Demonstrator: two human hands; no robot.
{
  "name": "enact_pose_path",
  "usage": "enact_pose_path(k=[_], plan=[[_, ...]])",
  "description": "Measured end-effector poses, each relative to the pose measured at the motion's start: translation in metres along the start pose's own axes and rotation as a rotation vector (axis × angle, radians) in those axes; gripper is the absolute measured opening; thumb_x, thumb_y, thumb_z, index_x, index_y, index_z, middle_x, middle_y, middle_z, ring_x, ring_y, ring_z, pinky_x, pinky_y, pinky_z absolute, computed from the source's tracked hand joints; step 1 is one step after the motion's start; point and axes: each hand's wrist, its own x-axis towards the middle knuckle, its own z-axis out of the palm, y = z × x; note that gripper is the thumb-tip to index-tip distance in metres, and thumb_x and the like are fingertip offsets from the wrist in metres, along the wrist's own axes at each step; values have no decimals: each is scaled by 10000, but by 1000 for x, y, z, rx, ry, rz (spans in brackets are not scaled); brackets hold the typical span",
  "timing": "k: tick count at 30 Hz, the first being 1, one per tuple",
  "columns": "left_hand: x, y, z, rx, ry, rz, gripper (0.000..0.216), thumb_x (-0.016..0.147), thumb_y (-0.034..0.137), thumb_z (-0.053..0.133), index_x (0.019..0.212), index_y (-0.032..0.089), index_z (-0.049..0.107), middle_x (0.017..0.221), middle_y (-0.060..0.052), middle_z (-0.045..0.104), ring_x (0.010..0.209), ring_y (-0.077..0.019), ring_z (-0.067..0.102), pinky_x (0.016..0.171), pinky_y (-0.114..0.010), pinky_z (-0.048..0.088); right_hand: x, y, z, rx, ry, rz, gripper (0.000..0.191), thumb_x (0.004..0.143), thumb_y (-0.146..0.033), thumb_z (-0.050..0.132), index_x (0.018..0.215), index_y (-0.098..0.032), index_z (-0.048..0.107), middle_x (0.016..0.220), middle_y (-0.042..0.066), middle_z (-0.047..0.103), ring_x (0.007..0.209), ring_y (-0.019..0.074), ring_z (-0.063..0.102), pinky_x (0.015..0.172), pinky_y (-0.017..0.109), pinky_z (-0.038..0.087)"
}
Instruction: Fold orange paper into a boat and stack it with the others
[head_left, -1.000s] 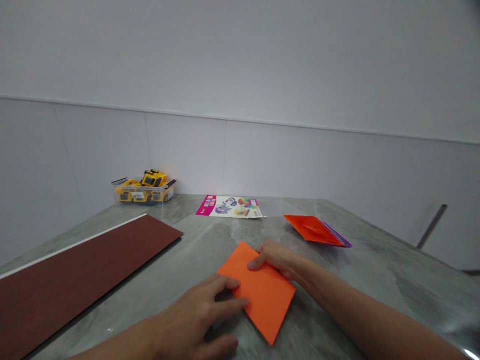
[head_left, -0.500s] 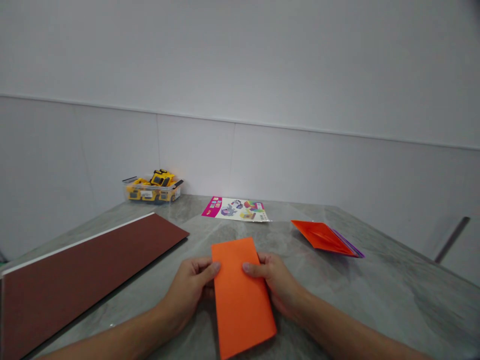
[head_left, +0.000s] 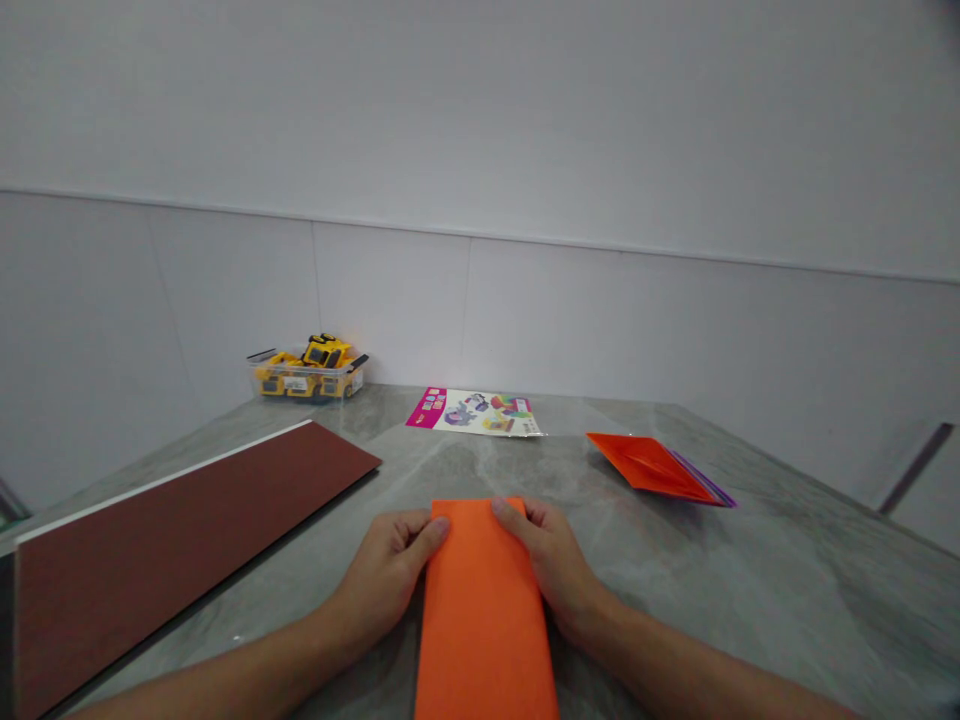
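Observation:
Between both hands is a folded sheet of orange paper [head_left: 486, 610], its near end cut off by the bottom of the view. My left hand [head_left: 394, 565] pinches its far left corner, thumb on top and fingers mostly hidden behind. At the far right corner my right hand [head_left: 555, 560] grips the paper the same way, thumb across the top edge. To the right lies a stack of folded papers [head_left: 652, 468], red-orange on top with purple edges below.
A long dark brown board [head_left: 202, 540] with a white edge lies at left on the grey marbled table [head_left: 705, 610]. Far left stands a clear bin [head_left: 307, 383] of yellow toy vehicles. A pink and white printed packet [head_left: 476, 412] lies at the back, before a white wall.
The orange paper has turned to lie straighter and come nearer, its far edge lower in view. My right hand has moved up to its far right corner.

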Motion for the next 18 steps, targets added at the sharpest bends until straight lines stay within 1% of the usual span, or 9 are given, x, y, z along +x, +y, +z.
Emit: enact_pose_path(k=[3,5,7,9,11,14,18], plan=[[-1,0,2,-10,-72,12,400,806,506,607,666,132,625,588,-11,571,574,-146,502,548,-236,382,0,0,-1,-12,34,5,407,635,-487,760,661,-144,543,561,-19,546,495,104,472,474,223,352],[-2,1,3,-2,-105,26,395,822,505,583,674,140,609,593,-5,549,594,-152,498,577,-246,393,-1,1,0,-25,55,-7,408,628,-481,759,650,-151,519,547,-29,524,480,95,449,459,218,337],[-2,2,4,52,-79,39,424,827,528,557,637,148,560,575,10,496,554,-128,432,531,-230,346,-3,1,0,-35,70,-5,407,631,-481,750,643,-155,508,536,-36,504,468,86,426,445,213,322],[-3,2,5,124,-24,50,464,834,560,516,594,165,485,556,30,423,517,-104,334,479,-222,265,-4,0,1,-32,80,-7,410,629,-480,748,629,-158,492,520,-49,473,455,73,392,432,205,304],[-3,3,6,179,14,56,483,848,577,468,573,183,420,551,43,359,511,-98,270,464,-228,219,-5,0,2,-31,84,-22,422,628,-486,745,609,-162,474,509,-59,441,447,62,357,420,198,281],[-4,3,6,227,56,54,480,868,566,434,569,192,391,559,46,322,521,-102,259,472,-237,217,-6,-2,3,-44,70,-33,428,657,-499,725,599,-165,463,506,-62,418,444,57,329,411,197,256],[-2,3,5,209,97,59,452,861,548,462,614,170,477,605,31,390,568,-117,320,515,-236,279,-6,-1,3,-62,51,-47,430,675,-502,714,592,-168,455,504,-61,402,446,57,315,412,199,243]])
